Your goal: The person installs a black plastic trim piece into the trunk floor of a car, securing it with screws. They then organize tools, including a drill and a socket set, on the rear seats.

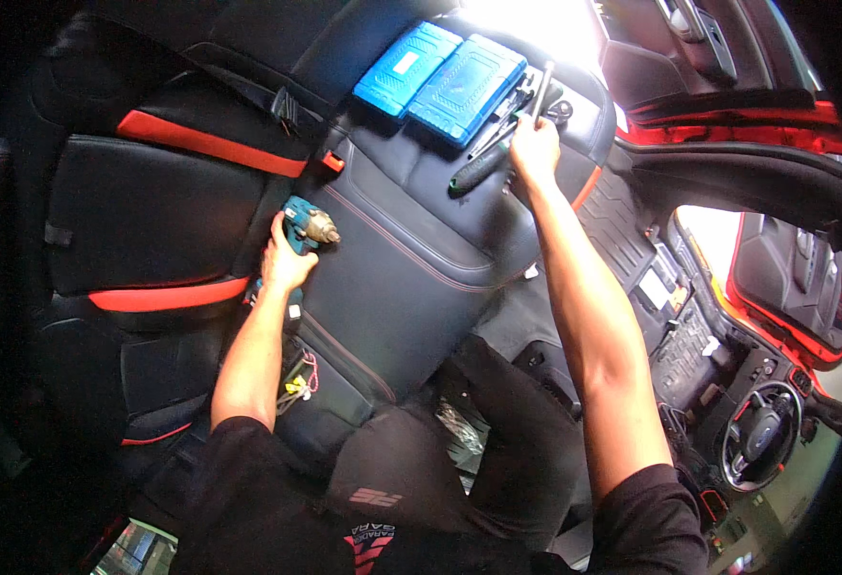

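My left hand [288,259] is closed round the grip of a teal cordless impact driver [310,223] over the black leather seat. The driver's metal nose points right, and its battery end sits by the seat gap. Farther off to the right, my right hand [534,149] is closed on a slim shiny metal bar [543,91], which sticks up past my fingers. Its exact kind is too small to tell. Just left of that hand lies a tool with a thick black handle [476,172]. Several metal tools [505,117] lie beside it, next to two blue plastic cases [466,88].
I am inside a car, across the black seat cushion [392,297] with red-trimmed backrests [157,216]. A red buckle [333,161] stands up at the seat's back edge. Cords with a yellow tag [298,386] lie near my left forearm. The steering wheel [761,434] is at right.
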### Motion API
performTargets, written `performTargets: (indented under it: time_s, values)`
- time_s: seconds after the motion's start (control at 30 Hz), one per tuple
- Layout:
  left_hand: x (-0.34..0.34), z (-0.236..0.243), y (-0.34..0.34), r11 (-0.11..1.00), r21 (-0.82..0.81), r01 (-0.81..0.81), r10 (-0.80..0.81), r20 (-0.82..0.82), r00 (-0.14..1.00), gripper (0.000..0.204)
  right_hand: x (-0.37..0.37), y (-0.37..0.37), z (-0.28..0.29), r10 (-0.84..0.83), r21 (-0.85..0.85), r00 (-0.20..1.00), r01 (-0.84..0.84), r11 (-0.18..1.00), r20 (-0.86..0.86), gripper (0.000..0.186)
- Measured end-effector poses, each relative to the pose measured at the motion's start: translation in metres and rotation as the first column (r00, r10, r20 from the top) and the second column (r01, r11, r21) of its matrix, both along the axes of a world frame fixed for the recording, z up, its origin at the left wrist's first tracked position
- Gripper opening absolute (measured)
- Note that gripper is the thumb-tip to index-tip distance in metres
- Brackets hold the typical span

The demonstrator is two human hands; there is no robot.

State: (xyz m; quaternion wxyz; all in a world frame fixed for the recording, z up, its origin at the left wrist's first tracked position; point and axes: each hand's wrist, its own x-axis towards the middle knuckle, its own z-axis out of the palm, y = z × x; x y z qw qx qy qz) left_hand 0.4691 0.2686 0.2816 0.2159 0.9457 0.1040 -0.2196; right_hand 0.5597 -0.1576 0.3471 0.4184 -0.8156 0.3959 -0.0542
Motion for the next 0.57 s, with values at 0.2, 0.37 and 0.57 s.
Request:
performTargets:
  time_s: [0.2,0.37,0.57]
  values:
    - [-0.008,0.006,0.008,0.999,-0.046,0.015,-0.018,-0.059,0.998,0.109,-0.074,0.019,-0.005,0.434,-0.298,0.873,-0.363,0.883,0.222,0.050]
    - [-0.017,-0.008,0.032,0.991,0.113,0.076,-0.065,-0.092,0.994,0.060,-0.257,0.023,0.103,0.602,0.152,0.799,-0.594,0.790,-0.002,0.042]
    - [0.012,0.049,-0.028,0.983,-0.110,0.150,-0.156,-0.042,0.987,0.064,-0.320,0.017,0.124,0.533,0.451,0.773,-0.362,0.815,-0.344,0.049]
